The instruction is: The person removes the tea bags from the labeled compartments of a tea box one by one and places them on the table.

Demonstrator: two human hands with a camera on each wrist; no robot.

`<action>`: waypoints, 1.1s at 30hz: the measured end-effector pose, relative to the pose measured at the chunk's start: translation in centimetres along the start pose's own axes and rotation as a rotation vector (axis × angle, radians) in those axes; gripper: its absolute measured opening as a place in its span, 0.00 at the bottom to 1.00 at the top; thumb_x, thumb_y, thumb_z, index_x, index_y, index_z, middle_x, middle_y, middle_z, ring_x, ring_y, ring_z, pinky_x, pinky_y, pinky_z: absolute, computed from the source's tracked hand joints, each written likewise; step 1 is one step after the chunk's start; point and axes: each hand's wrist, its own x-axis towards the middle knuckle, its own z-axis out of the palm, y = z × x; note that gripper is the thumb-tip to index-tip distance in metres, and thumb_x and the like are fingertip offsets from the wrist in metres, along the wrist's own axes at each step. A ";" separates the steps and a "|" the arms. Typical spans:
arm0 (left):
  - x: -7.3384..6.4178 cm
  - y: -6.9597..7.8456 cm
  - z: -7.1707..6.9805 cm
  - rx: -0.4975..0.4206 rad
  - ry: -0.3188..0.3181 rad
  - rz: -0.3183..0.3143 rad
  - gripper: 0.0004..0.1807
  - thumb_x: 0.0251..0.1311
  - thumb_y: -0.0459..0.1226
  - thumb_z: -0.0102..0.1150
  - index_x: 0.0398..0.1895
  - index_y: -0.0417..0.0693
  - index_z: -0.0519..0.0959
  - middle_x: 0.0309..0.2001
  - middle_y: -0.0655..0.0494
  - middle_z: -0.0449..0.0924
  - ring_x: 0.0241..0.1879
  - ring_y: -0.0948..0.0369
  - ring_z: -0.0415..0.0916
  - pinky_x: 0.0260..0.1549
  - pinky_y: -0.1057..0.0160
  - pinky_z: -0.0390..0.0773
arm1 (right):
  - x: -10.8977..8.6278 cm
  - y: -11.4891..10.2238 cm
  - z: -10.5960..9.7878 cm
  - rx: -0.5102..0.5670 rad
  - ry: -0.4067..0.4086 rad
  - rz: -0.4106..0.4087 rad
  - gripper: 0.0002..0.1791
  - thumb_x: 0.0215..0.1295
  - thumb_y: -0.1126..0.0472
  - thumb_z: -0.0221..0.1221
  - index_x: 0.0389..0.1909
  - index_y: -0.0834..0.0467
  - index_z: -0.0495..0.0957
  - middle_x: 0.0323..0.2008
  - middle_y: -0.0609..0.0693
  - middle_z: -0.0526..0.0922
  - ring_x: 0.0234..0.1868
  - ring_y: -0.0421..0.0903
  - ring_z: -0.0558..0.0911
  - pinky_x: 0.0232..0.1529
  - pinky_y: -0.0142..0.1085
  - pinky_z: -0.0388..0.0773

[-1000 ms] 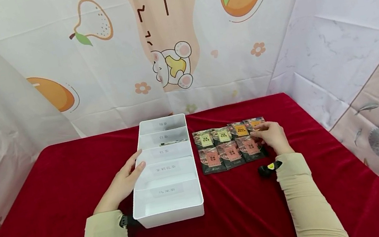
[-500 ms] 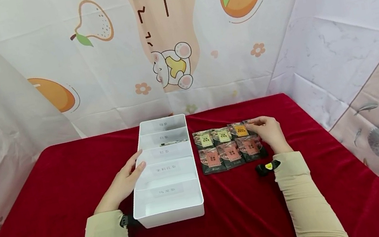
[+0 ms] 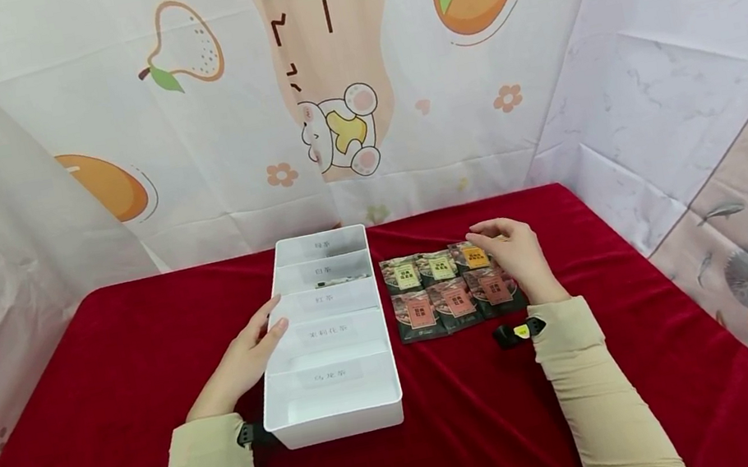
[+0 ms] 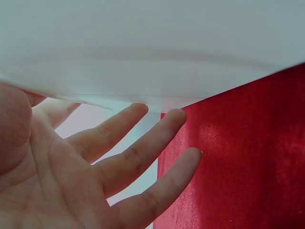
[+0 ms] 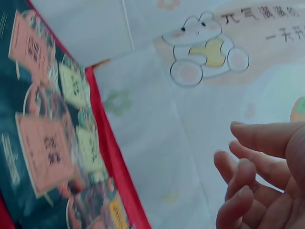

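My left hand (image 3: 246, 360) rests at the left side of a white compartment tray (image 3: 347, 423), thumb and index fingertip at its rim. In the left wrist view, straight, spread fingers (image 4: 138, 164) lie beside and below the white wall. My right hand (image 3: 516, 254) is over the right end of two rows of tea packets. Its fingers are loosely curled in the right wrist view, with nothing visible between them. Near it are an orange-label packet (image 3: 474, 256) and a red-label packet (image 3: 497, 291). The hand hides the back row's right end.
More red-label packets (image 3: 421, 313) and green-label packets (image 3: 407, 273) lie right of the tray. Dividers split the tray into several labelled compartments; a small dark and silvery thing (image 3: 337, 281) shows in one. A red cloth (image 3: 467, 417) covers the table, with a printed curtain (image 3: 226, 201) behind.
My right hand has shifted left and slightly back over the packets. The rightmost orange-label packet, visible before, no longer shows. My left hand and the tray have stayed put.
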 end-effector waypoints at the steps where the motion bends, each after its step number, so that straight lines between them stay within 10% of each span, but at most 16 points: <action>1: 0.0 0.0 0.0 0.001 0.001 -0.001 0.37 0.74 0.53 0.45 0.80 0.54 0.48 0.70 0.33 0.62 0.48 0.50 0.81 0.52 0.47 0.80 | -0.1 -0.3 0.1 0.000 0.005 -0.013 0.22 0.68 0.48 0.62 0.56 0.56 0.80 0.40 0.49 0.80 0.15 0.40 0.73 0.19 0.37 0.75; 26: 0.0 -0.1 0.1 -0.003 -0.005 0.006 0.37 0.75 0.53 0.44 0.80 0.53 0.47 0.70 0.33 0.62 0.50 0.49 0.80 0.54 0.45 0.78 | -2.0 -3.7 5.9 0.064 -0.159 -0.140 0.19 0.70 0.52 0.60 0.57 0.55 0.80 0.51 0.57 0.82 0.17 0.41 0.74 0.22 0.36 0.76; 33: -0.1 0.0 0.1 0.009 0.000 0.010 0.37 0.75 0.53 0.44 0.80 0.52 0.48 0.71 0.32 0.61 0.52 0.46 0.79 0.57 0.41 0.75 | -1.9 -4.1 8.3 0.019 -0.216 -0.179 0.18 0.70 0.52 0.59 0.57 0.53 0.80 0.54 0.54 0.82 0.27 0.67 0.76 0.25 0.40 0.77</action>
